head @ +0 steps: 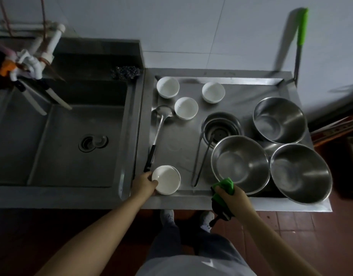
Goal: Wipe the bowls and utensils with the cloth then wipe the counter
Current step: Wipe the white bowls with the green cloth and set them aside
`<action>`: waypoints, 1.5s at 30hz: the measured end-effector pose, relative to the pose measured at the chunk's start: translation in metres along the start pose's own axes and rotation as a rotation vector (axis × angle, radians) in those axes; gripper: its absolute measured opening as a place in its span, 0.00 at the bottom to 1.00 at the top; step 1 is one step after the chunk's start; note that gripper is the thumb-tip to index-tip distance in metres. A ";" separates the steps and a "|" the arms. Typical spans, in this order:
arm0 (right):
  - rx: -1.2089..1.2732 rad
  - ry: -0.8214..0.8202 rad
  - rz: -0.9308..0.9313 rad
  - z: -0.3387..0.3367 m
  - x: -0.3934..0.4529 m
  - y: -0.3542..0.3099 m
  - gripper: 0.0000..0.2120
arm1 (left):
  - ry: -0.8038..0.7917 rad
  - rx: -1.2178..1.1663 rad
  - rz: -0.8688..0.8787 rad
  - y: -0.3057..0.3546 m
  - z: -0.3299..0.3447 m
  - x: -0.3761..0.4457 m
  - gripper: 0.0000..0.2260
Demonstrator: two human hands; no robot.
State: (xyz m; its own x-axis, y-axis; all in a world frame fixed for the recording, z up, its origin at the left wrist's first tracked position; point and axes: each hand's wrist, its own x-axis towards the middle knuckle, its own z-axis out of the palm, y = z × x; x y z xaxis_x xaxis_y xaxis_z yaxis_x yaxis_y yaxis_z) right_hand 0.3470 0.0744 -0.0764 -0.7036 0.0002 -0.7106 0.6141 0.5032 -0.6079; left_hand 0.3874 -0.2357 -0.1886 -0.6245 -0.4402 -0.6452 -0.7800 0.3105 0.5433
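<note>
At front edge of surface (191,198), left hand (144,184) grip curled on bowl (166,180) rim; right hand (230,193) clutches bunched cloth (223,186) just beside. Advise: steady bowl, wipe inside first.

1. The cloth (223,189) is bright green with a black part hanging below.
2. Four small bowls (167,87) are plain white, without pattern.
3. Three large bowls (280,119) are shiny silver-grey steel.
4. The counter (177,144) and the sink (72,136) are dull grey metal.
5. The ladle (161,116) is silver with a black handle.
6. The floor (291,226) is reddish-brown tile.
7. The pole (302,26) has a green grip.
</note>
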 end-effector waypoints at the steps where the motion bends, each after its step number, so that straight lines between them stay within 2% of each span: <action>1: -0.001 0.007 0.005 0.000 0.000 0.000 0.09 | 0.008 0.017 0.009 0.001 0.000 0.001 0.20; 5: 0.034 0.027 0.015 0.000 0.001 0.003 0.10 | 0.018 0.116 0.098 0.005 -0.001 0.004 0.20; 10: 0.131 0.055 0.062 -0.007 0.008 0.002 0.11 | -0.024 0.119 0.090 -0.005 -0.001 0.022 0.21; 15: 0.302 0.083 0.138 -0.025 0.015 -0.014 0.07 | 0.010 0.198 0.144 0.045 -0.017 -0.006 0.18; 17: 0.361 0.065 0.149 -0.035 0.021 -0.024 0.08 | 0.043 0.229 0.166 0.064 -0.022 -0.008 0.15; 21: 0.337 0.062 0.106 -0.055 0.033 -0.050 0.10 | 0.124 0.246 0.238 0.108 -0.023 -0.002 0.07; 26: 0.471 0.062 0.069 -0.069 0.053 -0.086 0.11 | 0.196 0.190 0.270 0.172 -0.020 0.005 0.07; 32: 0.771 0.075 0.076 -0.070 0.064 -0.126 0.04 | 0.192 0.213 0.305 0.227 -0.026 0.051 0.08; 42: 1.008 0.093 0.172 -0.041 0.089 -0.130 0.10 | 0.081 0.392 0.448 0.283 -0.023 0.176 0.05; 45: 1.046 0.080 0.145 -0.033 0.092 -0.129 0.12 | 0.026 0.491 0.436 0.296 -0.013 0.203 0.09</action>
State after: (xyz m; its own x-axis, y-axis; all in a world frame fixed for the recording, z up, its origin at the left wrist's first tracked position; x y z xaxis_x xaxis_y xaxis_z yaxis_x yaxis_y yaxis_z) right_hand 0.1913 0.0381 -0.0524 -0.5970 0.0766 -0.7986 0.6694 -0.5011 -0.5485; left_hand 0.0301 -0.2440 -0.1524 -0.8910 -0.2054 -0.4048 -0.3865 0.8109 0.4394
